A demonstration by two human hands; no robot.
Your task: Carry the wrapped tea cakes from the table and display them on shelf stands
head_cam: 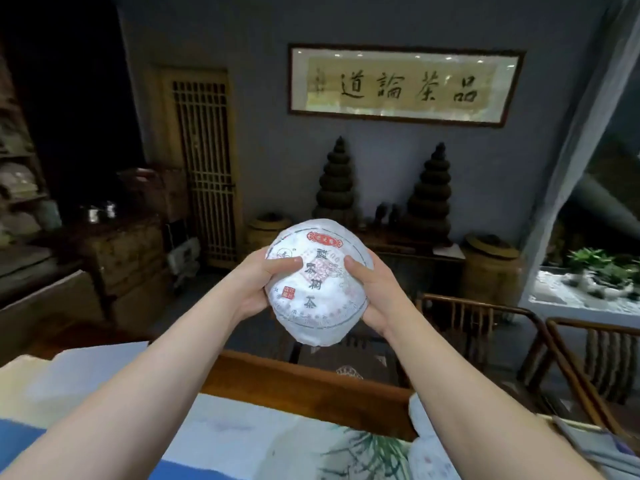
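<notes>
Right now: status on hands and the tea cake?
Left hand and right hand both grip wrapped tea cake, lifted above the table. Chairs ahead right. Shelf stands not identifiable.

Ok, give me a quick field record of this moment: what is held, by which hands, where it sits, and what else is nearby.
held item: wrapped tea cake, printed face toward the camera
left hand: grips its left edge, thumb on the face
right hand: grips its right edge, thumb on the face
position: lifted above the table
nearby: wooden chairs at right
shelf stands: not clearly visible
</notes>
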